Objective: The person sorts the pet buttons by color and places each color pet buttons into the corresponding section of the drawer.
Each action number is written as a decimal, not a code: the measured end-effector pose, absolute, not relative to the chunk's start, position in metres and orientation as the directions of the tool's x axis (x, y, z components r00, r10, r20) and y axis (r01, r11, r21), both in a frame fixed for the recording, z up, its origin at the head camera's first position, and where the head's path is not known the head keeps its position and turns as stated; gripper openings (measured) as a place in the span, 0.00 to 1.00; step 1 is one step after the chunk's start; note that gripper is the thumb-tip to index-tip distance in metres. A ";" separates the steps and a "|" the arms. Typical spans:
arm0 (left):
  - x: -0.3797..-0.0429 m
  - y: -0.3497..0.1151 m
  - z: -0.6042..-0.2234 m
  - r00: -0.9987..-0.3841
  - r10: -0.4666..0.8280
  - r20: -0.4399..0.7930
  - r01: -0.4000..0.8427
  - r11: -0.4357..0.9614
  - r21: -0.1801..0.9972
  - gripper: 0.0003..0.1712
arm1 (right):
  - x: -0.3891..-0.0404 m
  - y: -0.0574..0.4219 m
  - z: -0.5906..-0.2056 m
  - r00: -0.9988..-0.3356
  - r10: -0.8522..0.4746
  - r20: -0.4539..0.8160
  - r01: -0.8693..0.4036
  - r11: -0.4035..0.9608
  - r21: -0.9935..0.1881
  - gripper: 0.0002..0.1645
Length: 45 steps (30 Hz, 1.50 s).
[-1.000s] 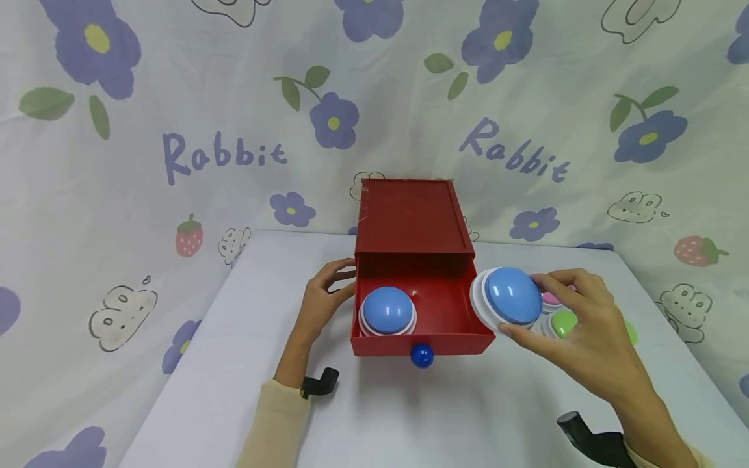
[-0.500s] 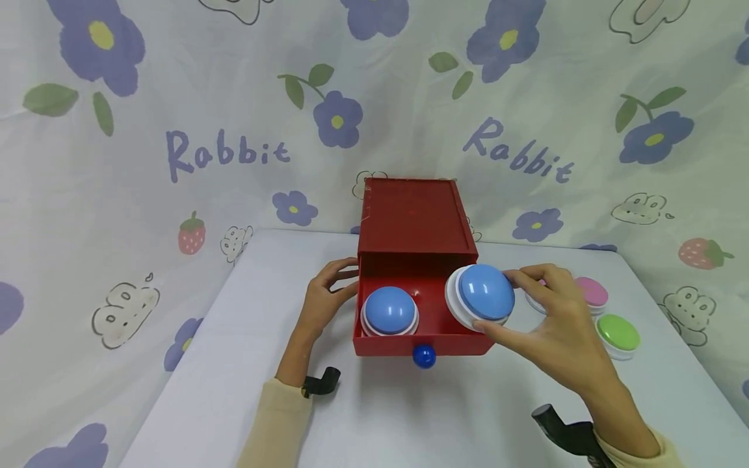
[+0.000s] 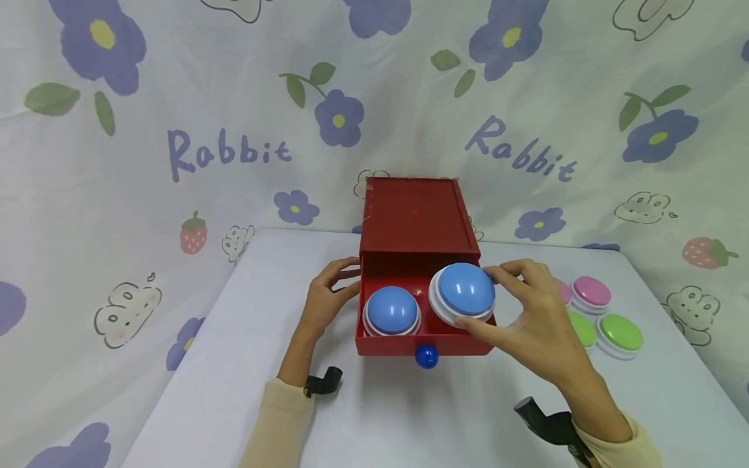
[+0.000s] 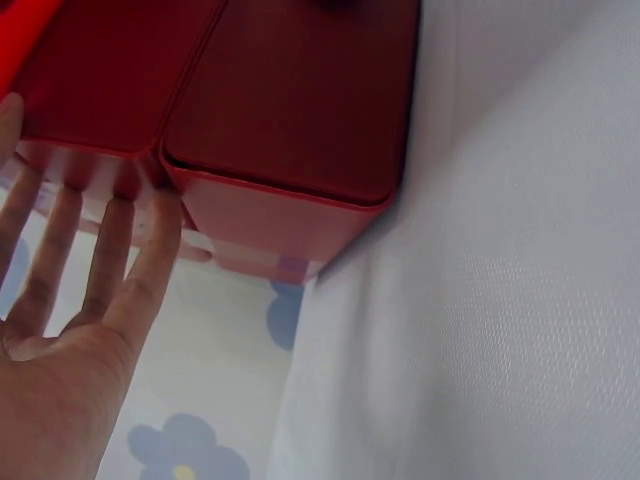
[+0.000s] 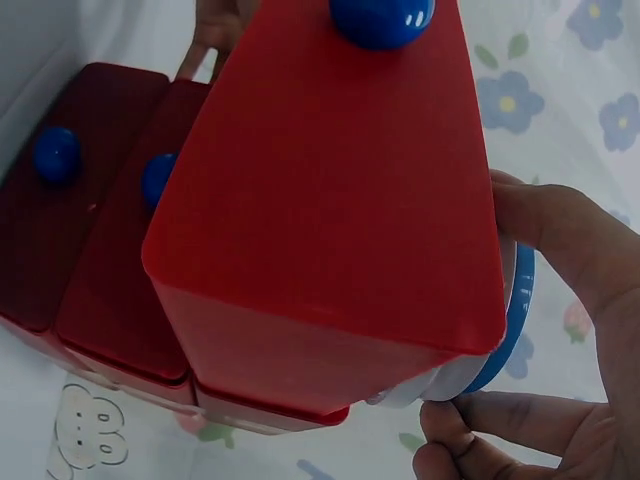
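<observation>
A red drawer cabinet (image 3: 418,214) stands at the back of the table with its top drawer (image 3: 386,346) pulled out. One blue-domed push button (image 3: 392,310) with a white base sits in the drawer's left part. My right hand (image 3: 541,325) pinches a second blue-domed push button (image 3: 466,288) between thumb and fingers, tilted over the drawer's right part. In the right wrist view, that button's blue rim (image 5: 526,290) shows beyond the drawer's side. My left hand (image 4: 70,370) reaches along the cabinet's left side, fingers extended, fingertips at the red wall.
Two pink push buttons (image 3: 592,292) and two green push buttons (image 3: 621,333) lie on the white table (image 3: 234,364) at right. A blue knob (image 3: 426,356) sticks out of the drawer front. Behind hangs a flowered cloth (image 3: 409,110). Two lower drawers (image 5: 100,180) are closed.
My right hand has carried the blue push button leftward, from beside the drawer's right wall to over its inside, uncovering the pink and green buttons. My left hand stays put.
</observation>
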State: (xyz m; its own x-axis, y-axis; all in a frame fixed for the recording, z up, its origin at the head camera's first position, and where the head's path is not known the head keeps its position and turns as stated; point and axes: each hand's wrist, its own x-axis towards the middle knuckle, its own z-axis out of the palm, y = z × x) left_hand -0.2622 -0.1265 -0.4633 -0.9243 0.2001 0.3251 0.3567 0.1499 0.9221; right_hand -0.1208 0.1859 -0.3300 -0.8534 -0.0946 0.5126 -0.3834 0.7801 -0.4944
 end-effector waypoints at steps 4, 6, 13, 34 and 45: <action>-0.262 -0.126 -0.463 -0.922 0.202 0.331 0.362 0.144 0.921 0.27 | -0.122 0.184 -0.332 -0.853 -0.098 0.512 -0.388 0.776 -0.498 0.46; -0.262 -0.126 -0.463 -0.921 0.203 0.333 0.364 0.141 0.921 0.27 | -0.122 0.183 -0.333 -0.857 -0.095 0.506 -0.381 0.778 -0.500 0.46; -0.262 -0.126 -0.464 -0.924 0.198 0.326 0.358 0.151 0.922 0.27 | -0.124 0.180 -0.335 -0.871 -0.082 0.484 -0.356 0.784 -0.508 0.46; -0.262 -0.128 -0.464 -0.923 0.208 0.323 0.353 0.129 0.927 0.26 | -0.082 0.161 -0.356 -0.717 -0.042 0.696 -0.566 0.618 -0.546 0.22; -0.261 -0.125 -0.465 -0.921 0.199 0.334 0.363 0.129 0.923 0.27 | -0.072 0.141 -0.365 -0.950 -0.123 0.288 -0.283 0.730 -0.622 0.08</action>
